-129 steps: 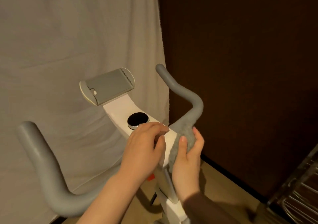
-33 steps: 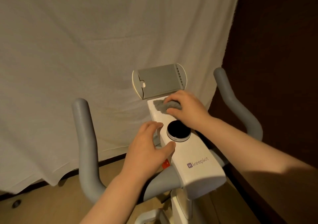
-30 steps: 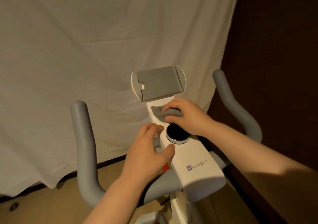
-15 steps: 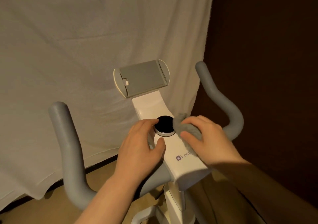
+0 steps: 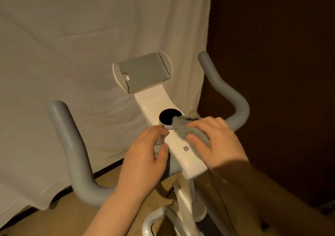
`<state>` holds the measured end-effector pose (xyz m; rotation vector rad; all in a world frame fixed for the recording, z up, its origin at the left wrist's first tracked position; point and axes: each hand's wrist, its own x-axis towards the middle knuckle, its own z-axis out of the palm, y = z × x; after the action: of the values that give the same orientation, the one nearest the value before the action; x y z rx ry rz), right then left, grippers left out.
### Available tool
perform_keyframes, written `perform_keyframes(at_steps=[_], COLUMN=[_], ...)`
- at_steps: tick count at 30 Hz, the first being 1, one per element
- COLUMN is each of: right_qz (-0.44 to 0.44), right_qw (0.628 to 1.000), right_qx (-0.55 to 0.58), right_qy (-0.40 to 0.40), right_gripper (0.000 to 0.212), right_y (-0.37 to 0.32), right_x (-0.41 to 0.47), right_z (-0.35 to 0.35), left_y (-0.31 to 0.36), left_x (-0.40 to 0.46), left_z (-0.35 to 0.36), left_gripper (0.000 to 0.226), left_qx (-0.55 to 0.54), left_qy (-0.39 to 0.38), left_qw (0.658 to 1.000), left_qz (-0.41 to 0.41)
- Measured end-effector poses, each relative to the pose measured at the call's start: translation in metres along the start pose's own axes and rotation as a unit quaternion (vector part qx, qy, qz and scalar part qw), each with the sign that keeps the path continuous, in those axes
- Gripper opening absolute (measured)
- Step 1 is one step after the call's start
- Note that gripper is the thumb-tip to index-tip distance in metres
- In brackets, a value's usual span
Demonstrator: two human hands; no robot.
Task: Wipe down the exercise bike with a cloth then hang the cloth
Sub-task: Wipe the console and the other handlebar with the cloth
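Note:
The white exercise bike console (image 5: 154,101) runs from a grey tablet holder (image 5: 145,74) down past a round black knob (image 5: 169,118). My right hand (image 5: 215,141) grips a bunched grey cloth (image 5: 188,129) and presses it on the console's right side, just beside the knob, covering most of the brand logo. My left hand (image 5: 145,156) rests on the console's left edge below the knob, fingers bent, thumb on the white top. Grey handlebars curve up at the left (image 5: 70,145) and the right (image 5: 223,87).
A pale sheet (image 5: 81,45) hangs behind the bike. A dark brown wall (image 5: 281,72) fills the right side. The bike's white frame (image 5: 183,203) drops to a tan floor (image 5: 54,223) below.
My right hand has drawn the cloth from the console top near the tablet holder back past the knob to the lower right side. The left hand stayed on the left edge.

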<state>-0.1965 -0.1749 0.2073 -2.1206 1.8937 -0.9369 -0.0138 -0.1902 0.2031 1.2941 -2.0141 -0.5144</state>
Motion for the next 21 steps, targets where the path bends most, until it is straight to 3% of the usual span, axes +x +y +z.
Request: perform_keyframes(at_steps=[2, 5, 9, 13, 17, 21], right_qz=[0.001, -0.129, 0.01, -0.097, 0.051, -0.02], right_qw=[0.999, 0.989, 0.995, 0.99, 0.981, 0.99], right_qx=[-0.032, -0.073, 0.019, -0.046, 0.054, 0.002], right_qy=[0.035, 0.011, 0.101, 0.087, 0.178, 0.14], right_gripper=[0.032, 0.023, 0.029, 0.025, 0.031, 0.028], right_y=[-0.012, -0.028, -0.016, -0.014, -0.001, 0.011], right_x=[-0.008, -0.024, -0.024, -0.038, -0.048, -0.052], right_z=[0.007, 0.023, 0.02, 0.029, 0.031, 0.025], left_y=[-0.002, -0.005, -0.002, 0.002, 0.001, 0.008], left_x=[0.0, 0.003, -0.001, -0.005, -0.005, 0.0], left_z=[-0.001, -0.002, 0.0, 0.002, 0.006, 0.01], left_gripper=[0.03, 0.037, 0.03, 0.027, 0.024, 0.023], left_qx=[-0.03, -0.063, -0.045, -0.001, 0.008, 0.027], left_qy=[0.007, 0.009, 0.017, 0.035, 0.036, 0.023], left_qw=[0.999, 0.997, 0.997, 0.999, 0.999, 0.997], left_qz=[-0.026, -0.051, -0.058, -0.005, 0.005, 0.067])
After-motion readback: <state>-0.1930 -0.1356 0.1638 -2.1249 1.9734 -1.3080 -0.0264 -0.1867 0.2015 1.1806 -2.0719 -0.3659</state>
